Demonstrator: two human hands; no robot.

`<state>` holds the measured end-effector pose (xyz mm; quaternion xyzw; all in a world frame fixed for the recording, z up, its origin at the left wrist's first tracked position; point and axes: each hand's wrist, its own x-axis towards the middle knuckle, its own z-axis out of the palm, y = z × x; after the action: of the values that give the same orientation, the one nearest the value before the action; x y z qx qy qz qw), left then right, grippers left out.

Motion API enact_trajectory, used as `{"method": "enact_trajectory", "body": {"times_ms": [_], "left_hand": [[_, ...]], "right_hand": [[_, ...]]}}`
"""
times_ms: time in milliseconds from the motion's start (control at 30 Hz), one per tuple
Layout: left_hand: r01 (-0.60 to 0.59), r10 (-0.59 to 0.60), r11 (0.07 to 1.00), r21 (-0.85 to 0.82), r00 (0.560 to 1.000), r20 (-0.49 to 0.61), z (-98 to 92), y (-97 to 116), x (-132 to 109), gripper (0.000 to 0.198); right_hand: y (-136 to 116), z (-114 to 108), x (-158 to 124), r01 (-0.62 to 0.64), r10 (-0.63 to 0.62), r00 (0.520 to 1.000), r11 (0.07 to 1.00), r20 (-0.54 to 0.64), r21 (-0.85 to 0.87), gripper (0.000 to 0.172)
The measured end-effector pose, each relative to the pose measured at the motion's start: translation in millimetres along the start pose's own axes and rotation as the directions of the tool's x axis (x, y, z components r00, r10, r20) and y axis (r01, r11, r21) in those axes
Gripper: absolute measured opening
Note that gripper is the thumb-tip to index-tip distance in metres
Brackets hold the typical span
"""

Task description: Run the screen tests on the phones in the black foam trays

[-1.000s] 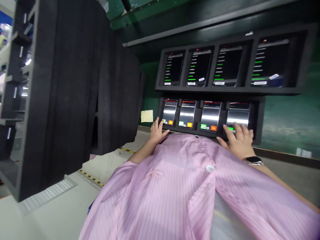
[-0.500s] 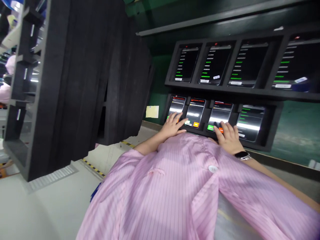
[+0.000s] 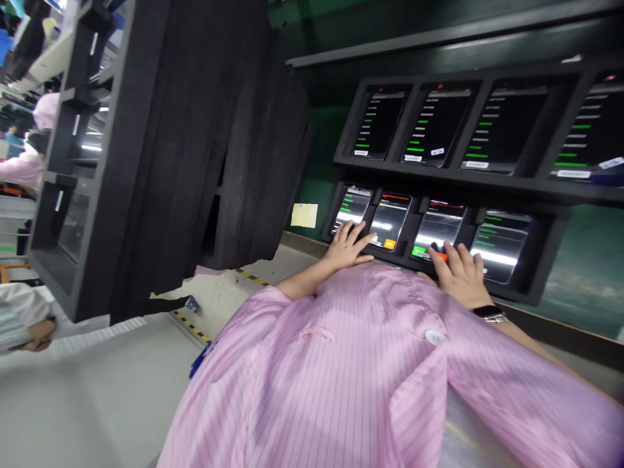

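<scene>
Several smartphones stand in a black foam rack, a lower row and an upper row, their screens lit with test lists. My left hand [image 3: 347,247] lies open, its fingertips on the lower edge of the first lower phone [image 3: 351,209] and close to the second [image 3: 390,221]. My right hand [image 3: 455,274] rests with spread fingers on the bottom of the third lower phone [image 3: 441,224], over its orange and green buttons, next to the fourth [image 3: 501,247]. Neither hand holds anything. A pink striped smock [image 3: 341,364] covers my body, and a watch [image 3: 490,314] sits on my right wrist.
A tall stack of black foam trays [image 3: 195,143] stands to the left. A yellow note [image 3: 304,215] is stuck low on the green wall [image 3: 585,279]. Yellow-black tape [image 3: 191,327] runs along the floor. Far left, a co-worker in pink [image 3: 29,166] and a white-sleeved person's hand [image 3: 36,335] show.
The whole view has swung, so the rack sits further right. My right hand has moved left from the fourth phone to the third. My left hand has shifted right across the first phone.
</scene>
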<state>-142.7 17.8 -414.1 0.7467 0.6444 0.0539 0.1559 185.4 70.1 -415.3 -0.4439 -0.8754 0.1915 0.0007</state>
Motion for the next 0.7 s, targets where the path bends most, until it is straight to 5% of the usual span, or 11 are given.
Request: {"method": "enact_trajectory", "body": {"times_ms": [167,267,533,700], "left_hand": [[0.356,-0.360,0.932,-0.069,0.930,-0.072,-17.6,-21,-11,0.071],[0.409,-0.412,0.910,-0.063,0.910,-0.045,-26.1,-38,-12,0.068],[0.348,-0.348,0.938,-0.003,0.937,-0.019,-33.4,-43,-9,0.064],[0.052,-0.053,0.998,0.039,0.998,0.034,-33.0,-29,4,0.070]], "right_hand": [[-7,0,-4,-0.019,0.022,0.998,0.999,-0.066,0.044,0.066],[-11,1,-1,-0.027,0.032,0.997,0.997,-0.073,0.068,0.067],[-23,11,3,-0.048,0.061,0.991,0.993,-0.115,0.111,0.067],[-32,24,4,-0.097,0.119,0.974,0.988,-0.191,0.120,0.066]]}}
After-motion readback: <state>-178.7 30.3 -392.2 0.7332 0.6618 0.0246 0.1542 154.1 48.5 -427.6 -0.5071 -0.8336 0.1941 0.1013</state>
